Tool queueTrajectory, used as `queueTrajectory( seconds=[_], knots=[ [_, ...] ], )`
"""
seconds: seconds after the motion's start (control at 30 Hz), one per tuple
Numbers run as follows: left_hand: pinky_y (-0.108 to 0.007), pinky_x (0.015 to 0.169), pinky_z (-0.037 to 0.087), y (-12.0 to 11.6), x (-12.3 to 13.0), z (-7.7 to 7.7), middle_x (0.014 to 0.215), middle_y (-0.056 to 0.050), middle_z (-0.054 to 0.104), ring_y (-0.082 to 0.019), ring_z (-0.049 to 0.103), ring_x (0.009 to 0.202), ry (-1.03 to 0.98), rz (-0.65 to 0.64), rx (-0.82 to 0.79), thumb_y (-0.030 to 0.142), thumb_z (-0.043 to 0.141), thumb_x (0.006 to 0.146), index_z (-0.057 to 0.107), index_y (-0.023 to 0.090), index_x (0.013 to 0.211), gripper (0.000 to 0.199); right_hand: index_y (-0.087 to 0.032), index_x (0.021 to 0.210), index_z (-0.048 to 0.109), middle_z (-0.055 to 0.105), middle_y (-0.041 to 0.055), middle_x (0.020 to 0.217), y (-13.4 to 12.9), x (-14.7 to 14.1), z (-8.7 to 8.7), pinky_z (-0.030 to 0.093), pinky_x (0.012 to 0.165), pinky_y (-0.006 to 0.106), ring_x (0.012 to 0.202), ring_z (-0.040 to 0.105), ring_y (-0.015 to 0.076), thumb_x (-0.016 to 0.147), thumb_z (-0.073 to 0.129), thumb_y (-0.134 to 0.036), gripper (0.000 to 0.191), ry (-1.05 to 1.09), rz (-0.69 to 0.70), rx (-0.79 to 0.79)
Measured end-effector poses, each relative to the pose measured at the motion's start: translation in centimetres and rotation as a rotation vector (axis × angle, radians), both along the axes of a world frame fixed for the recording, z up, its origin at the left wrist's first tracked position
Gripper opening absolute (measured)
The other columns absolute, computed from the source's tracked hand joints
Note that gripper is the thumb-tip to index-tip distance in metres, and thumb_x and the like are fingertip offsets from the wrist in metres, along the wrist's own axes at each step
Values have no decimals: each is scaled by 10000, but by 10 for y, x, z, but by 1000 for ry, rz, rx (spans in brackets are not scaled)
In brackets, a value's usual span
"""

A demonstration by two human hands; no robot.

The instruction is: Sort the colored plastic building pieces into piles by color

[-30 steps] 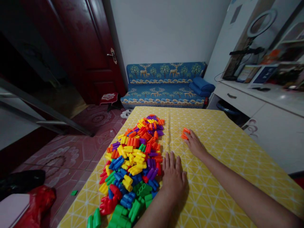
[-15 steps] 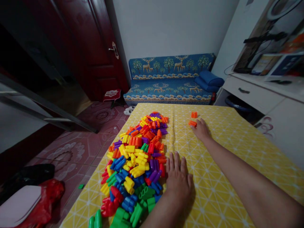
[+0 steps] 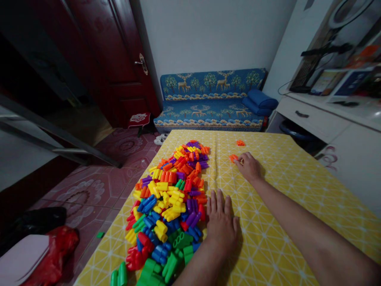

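Observation:
A long heap of plastic building blocks (image 3: 169, 196) in yellow, red, blue, green, purple and orange covers the left part of the table. My left hand (image 3: 222, 222) lies flat beside the heap's right edge, fingers stretched forward and holding nothing. Farther off to the right, my right hand (image 3: 249, 167) pinches an orange block (image 3: 233, 158) at the tabletop, fingers partly covering it. Just beyond it, a second orange block (image 3: 241, 143) rests on the cloth, apart from the hand.
A yellow patterned tablecloth (image 3: 282, 171) covers the table. Behind stands a blue sofa (image 3: 205, 111) with deer patterns. White drawers (image 3: 315, 119) are at the right. On the tiled floor to the left lie a green block (image 3: 100, 235) and a red bag (image 3: 64, 248).
My right hand has drawn its fingers together on the nearer orange block, which has shifted slightly left. The farther orange block looks turned. My left hand stays flat beside the heap.

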State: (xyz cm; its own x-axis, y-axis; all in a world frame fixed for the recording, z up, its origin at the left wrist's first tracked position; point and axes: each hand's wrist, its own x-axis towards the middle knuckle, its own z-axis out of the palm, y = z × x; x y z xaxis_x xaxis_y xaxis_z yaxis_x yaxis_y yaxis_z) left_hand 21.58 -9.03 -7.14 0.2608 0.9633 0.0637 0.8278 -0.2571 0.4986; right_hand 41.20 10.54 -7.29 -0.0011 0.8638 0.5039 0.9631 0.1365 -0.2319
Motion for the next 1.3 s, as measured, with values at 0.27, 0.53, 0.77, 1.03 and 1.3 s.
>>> queueTrajectory(
  seconds=[0.27, 0.53, 0.77, 1.03, 1.3],
  knots=[
    [-583, 1205, 111, -1, -1, 6, 1624, -94, 113, -356, 36, 1492, -6, -6, -17, 493, 419, 912, 345, 206, 1504, 662, -214, 1074, 664, 600, 91, 1113, 27, -4, 0, 477, 878, 296, 989, 613, 207, 859, 489, -168, 281, 85, 83, -140],
    [-576, 1209, 93, -2, -1, 7, 1625, -91, 95, -347, 10, 1493, -47, -6, -37, 520, 401, 921, 337, 219, 1507, 662, -83, 1293, 531, 385, 218, 1465, 26, -17, -8, 344, 1095, 407, 1340, 398, 297, 885, 455, -224, 437, 67, -55, -29],
    [-571, 1208, 79, -2, -2, 11, 1625, -100, 79, -344, -7, 1492, -45, -9, -64, 502, 412, 917, 322, 212, 1513, 669, -126, 1448, 401, 362, 158, 1536, 23, -17, -10, 243, 1137, 531, 1434, 275, 306, 954, 384, -463, 598, -103, -21, -313],
    [-570, 1210, 63, -1, -3, 11, 1626, -106, 62, -350, -23, 1491, -18, -31, -72, 515, 394, 923, 289, 196, 1525, 689, -185, 1398, 484, 385, 127, 1532, -14, -56, -3, 214, 1169, 518, 1442, 294, 285, 927, 451, -494, 565, 241, 107, -395],
    [-562, 1213, 91, 3, -1, 18, 1576, -164, 263, -358, 136, 1483, 85, -69, -175, 428, 370, 943, 341, 93, 1497, 648, -246, 1261, 607, 536, 98, 1391, -91, -152, 48, 364, 1100, 443, 1306, 483, 264, 741, 717, -372, 546, 538, 644, -353]
  ],
)
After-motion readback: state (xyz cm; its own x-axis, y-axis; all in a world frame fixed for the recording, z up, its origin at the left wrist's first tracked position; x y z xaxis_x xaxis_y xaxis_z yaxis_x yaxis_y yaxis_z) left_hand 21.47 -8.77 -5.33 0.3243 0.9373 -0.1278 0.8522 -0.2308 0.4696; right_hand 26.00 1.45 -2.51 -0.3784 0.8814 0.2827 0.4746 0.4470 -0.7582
